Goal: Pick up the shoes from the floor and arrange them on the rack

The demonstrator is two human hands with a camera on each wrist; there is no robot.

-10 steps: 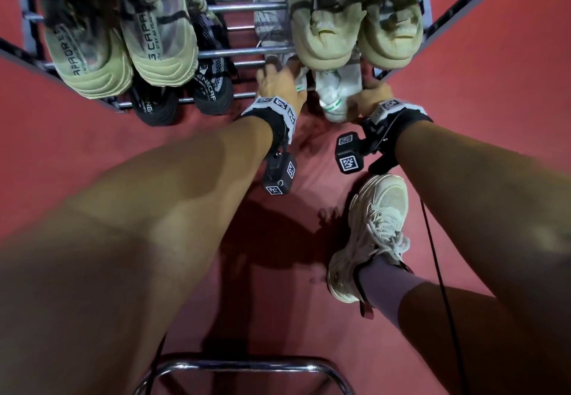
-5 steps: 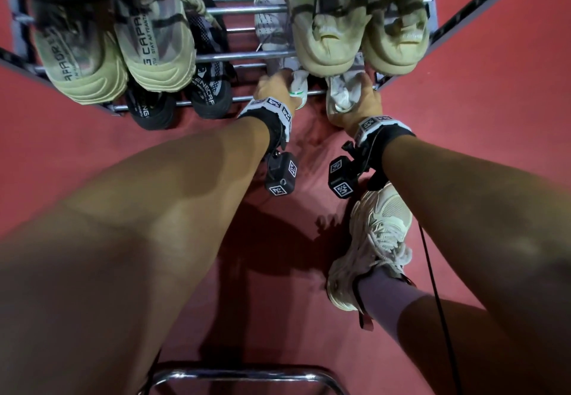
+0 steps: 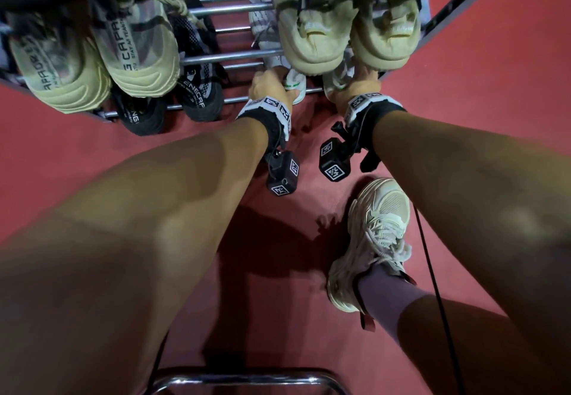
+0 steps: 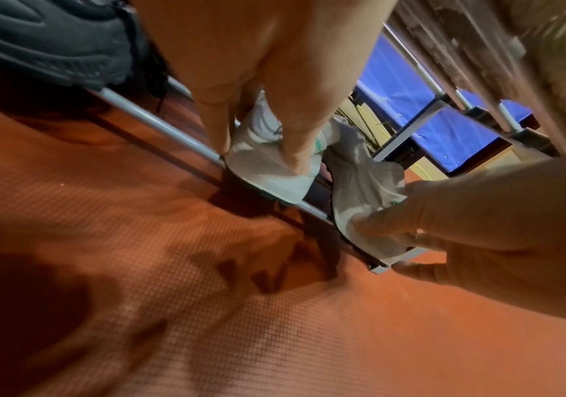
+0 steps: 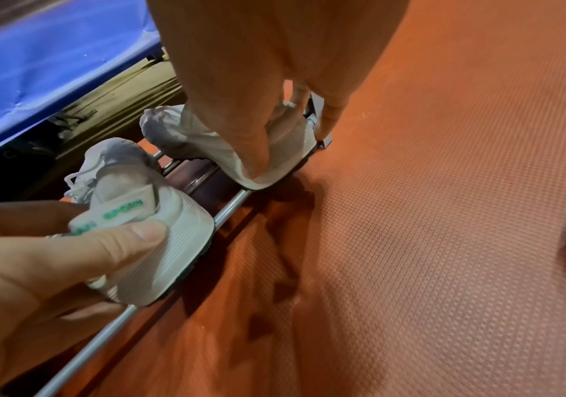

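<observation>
Two white shoes with green lettering rest heel-out on the bottom tier of the metal rack [image 3: 222, 54]. My left hand [image 3: 267, 87] grips the heel of the left white shoe [image 3: 295, 81], thumb on one side and fingers on the other [image 4: 258, 155]. My right hand [image 3: 360, 85] holds the heel of the right white shoe [image 3: 335, 81], which sits on the front bar [image 5: 230, 209] near the rack's end post. In the right wrist view that hand [image 5: 291, 145] pinches its shoe [image 5: 285, 158], and the left shoe [image 5: 159, 241] is nearer. The toes are hidden under the upper tier.
Beige sneakers fill the upper tier at left [image 3: 136, 54] and right [image 3: 312, 33]. Black sneakers [image 3: 200, 98] stand on the bottom tier to the left. My own foot in a cream sneaker [image 3: 377, 234] stands on the red mat. A blue pad [image 4: 444, 121] lies behind the rack.
My right hand has moved forward and pushed the right white shoe deeper under the upper tier. The left hand has stayed at its shoe's heel.
</observation>
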